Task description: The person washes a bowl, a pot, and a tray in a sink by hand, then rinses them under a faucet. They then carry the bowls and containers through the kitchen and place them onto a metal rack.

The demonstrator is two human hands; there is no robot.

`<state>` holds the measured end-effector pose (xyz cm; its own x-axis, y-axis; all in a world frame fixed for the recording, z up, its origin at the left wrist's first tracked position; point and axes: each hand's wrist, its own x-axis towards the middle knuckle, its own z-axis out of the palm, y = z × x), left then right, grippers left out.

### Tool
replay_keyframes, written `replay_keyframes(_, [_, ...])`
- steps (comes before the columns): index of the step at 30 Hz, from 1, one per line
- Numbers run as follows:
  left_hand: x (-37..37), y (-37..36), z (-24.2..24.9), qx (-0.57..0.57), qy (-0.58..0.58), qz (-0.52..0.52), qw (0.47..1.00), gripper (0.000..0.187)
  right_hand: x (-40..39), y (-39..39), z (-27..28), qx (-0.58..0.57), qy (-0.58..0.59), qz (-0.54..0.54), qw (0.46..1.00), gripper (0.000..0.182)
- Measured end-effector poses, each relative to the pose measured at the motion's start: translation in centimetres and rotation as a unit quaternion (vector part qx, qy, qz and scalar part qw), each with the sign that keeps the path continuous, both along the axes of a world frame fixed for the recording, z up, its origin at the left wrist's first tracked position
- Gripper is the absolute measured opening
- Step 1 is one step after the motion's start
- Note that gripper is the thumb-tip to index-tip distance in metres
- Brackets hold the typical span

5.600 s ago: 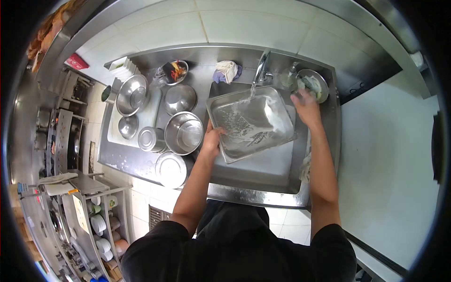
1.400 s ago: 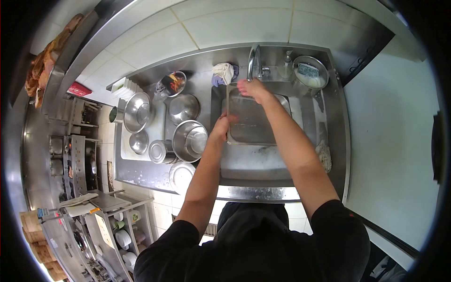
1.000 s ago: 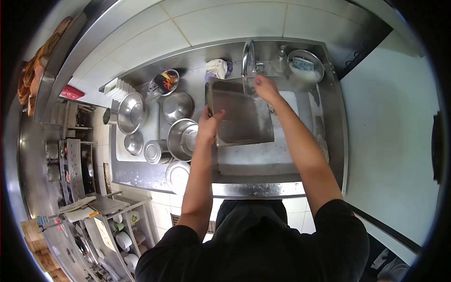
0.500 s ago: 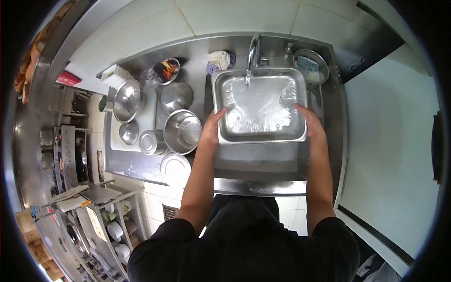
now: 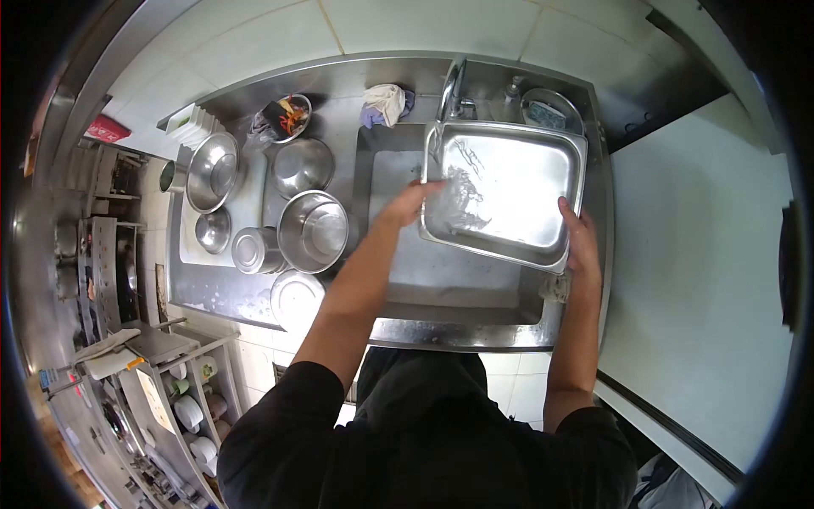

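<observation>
A rectangular stainless steel pan (image 5: 521, 178) is held over the sink (image 5: 458, 284), turned slightly clockwise. My left hand (image 5: 410, 204) grips its left rim, thumb over the inside edge. The lower right rim is in my right hand (image 5: 582, 242), with the thumb on top and the other fingers mostly hidden beneath. From the faucet (image 5: 451, 89), water runs down at the pan's upper left corner. Rippling water (image 5: 462, 191) lies along the left part of the pan's inside, while the right part looks smooth and shiny.
Left of the sink stand a deep steel pot (image 5: 313, 232), several steel bowls (image 5: 303, 165), a lidded canister (image 5: 251, 251) and a white cutting board (image 5: 263, 208). A cloth (image 5: 387, 103) lies behind the sink. At back right, a bowl (image 5: 564, 97) holds a sponge (image 5: 544, 114).
The pan has shifted right and rotated a little clockwise. Its water, spread widely before, now gathers on the left. Both hands still hold it, the right one lower along the side.
</observation>
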<state>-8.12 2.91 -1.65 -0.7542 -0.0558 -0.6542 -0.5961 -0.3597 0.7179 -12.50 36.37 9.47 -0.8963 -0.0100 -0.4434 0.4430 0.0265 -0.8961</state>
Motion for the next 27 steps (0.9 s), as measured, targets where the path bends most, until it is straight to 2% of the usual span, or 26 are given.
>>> replay_keyframes(1, [0.1,-0.9,2.0,0.065,0.009,-0.008,0.998,0.046,0.1,-0.3,-0.6,-0.074,-0.016,0.003,0.997,0.062])
replay_keyframes(2, [0.1,-2.0,2.9,0.129,0.017,-0.017,0.991,0.047,0.1,-0.7,-1.4,-0.099,-0.029,0.001,0.995,0.062])
replay_keyframes(4, [0.0,-5.6,0.1,0.098,0.024,0.006,0.995,0.053,-1.4,-0.1,-7.3,-0.223,-0.088,0.045,0.97,0.062])
replay_keyframes(5, [-0.1,-6.6,-0.7,0.082,0.027,0.018,0.996,0.056,-1.7,-0.7,-10.3,-0.241,-0.094,0.043,0.965,0.06])
replay_keyframes(6, [1.3,-5.7,4.5,0.07,0.052,0.024,0.996,0.052,-2.0,-1.9,-12.4,-0.261,-0.098,0.044,0.959,0.059])
replay_keyframes(8, [2.9,-5.6,5.3,-0.061,0.108,0.086,0.988,0.042,-2.4,-4.7,-13.8,-0.064,-0.093,0.069,0.991,0.053])
replay_keyframes(10, [4.5,-6.0,5.3,-0.156,0.171,0.098,0.968,0.037,-2.5,-6.8,-15.5,-0.052,-0.113,0.148,0.981,0.062])
replay_keyframes(11, [5.4,-6.1,5.1,-0.2,0.202,0.104,0.953,0.035,-2.2,-7.9,-16.6,-0.084,-0.126,0.123,0.981,0.058])
replay_keyframes(13, [6.9,-4.5,4.6,-0.184,0.261,0.176,0.931,0.033,-1.8,-11.0,-19.3,-0.146,-0.149,0.075,0.975,0.049])
replay_keyframes(16, [8.8,-2.4,3.4,-0.221,0.301,0.225,0.9,0.038,-1.6,-14.7,-22.0,-0.293,-0.203,0.001,0.934,0.036])
replay_keyframes(19, [10.6,-0.8,2.2,-0.257,0.312,0.264,0.876,0.041,-2.1,-16.4,-24.6,-0.317,-0.226,-0.044,0.92,0.029])
replay_keyframes(23, [10.5,0.2,1.6,-0.191,0.33,0.332,0.863,0.043,-2.8,-17.2,-24.5,-0.343,-0.265,-0.033,0.9,0.03])
replay_keyframes(25, [10.2,-0.1,-0.6,-0.149,0.318,0.36,0.864,0.046,-2.8,-18.1,-23.4,-0.345,-0.253,-0.022,0.904,0.031])
replay_keyframes(27, [10.2,-0.4,-2.5,-0.104,0.306,0.347,0.88,0.05,-3.5,-18.4,-22.9,-0.349,-0.219,-0.016,0.911,0.031])
